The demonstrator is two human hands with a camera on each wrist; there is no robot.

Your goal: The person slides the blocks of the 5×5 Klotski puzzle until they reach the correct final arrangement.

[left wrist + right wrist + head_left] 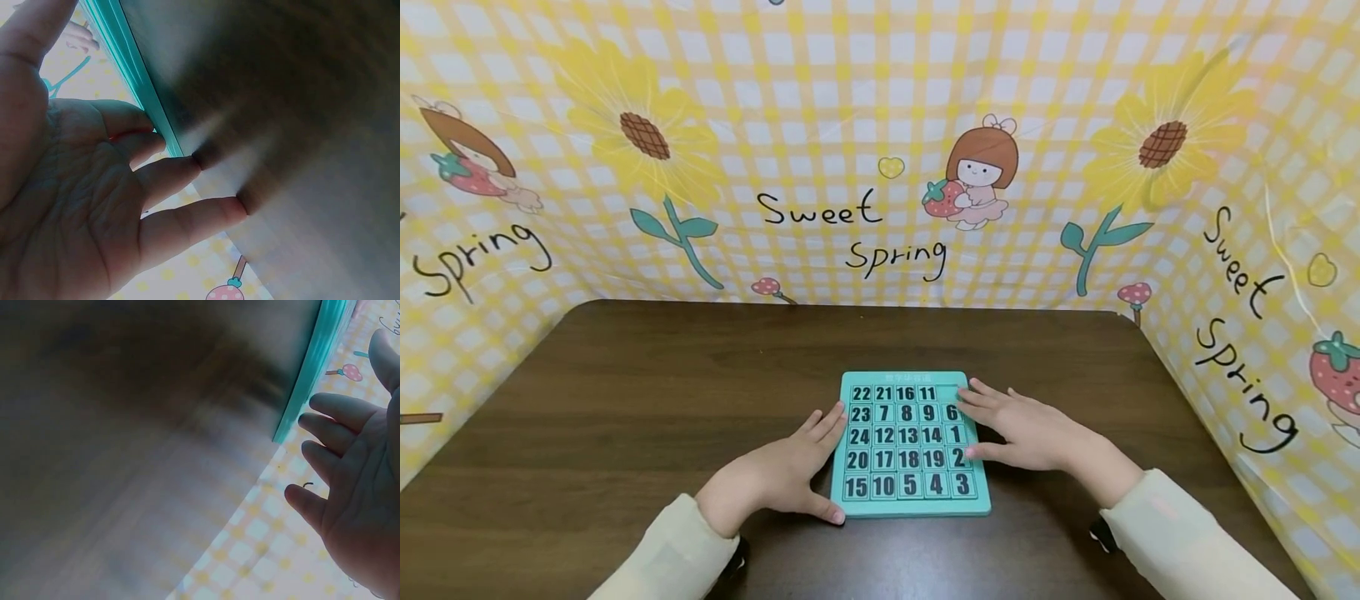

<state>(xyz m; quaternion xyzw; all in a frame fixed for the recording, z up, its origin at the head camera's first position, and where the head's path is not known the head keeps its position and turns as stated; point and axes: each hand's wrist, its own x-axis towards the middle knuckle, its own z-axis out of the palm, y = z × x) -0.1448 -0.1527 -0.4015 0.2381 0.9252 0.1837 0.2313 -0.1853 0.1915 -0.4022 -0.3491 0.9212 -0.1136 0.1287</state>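
Turquoise number puzzle (907, 435), fingers (827, 427) at both side edges (838, 475), top-right gap (947, 392)

Dark brown wood-grain desk (625, 375), with rounded far corners. Enclosed at back, left and right by yellow-and-white checked cloth (820, 100), hanging close along the edges. Printed with large yellow sunflowers (643, 136) on green stems (677, 237), one toward each back corner. Between these, black "Sweet Spring" lettering (820, 208), a small yellow heart (891, 167) and a brown-haired cartoon girl (977, 175) hugging a strawberry (946, 200). Low down, just above the far edge, pink spotted mushrooms (766, 287). Same lettering again on the right side; only "Spring" readable at left. Rippled slightly at right, with a pale, crease-like line (1277, 233). Softly lit, with a greyish sheen on the near part of the desk. Washed-out checks in both wrist views, beyond a dim, blurred desk surface
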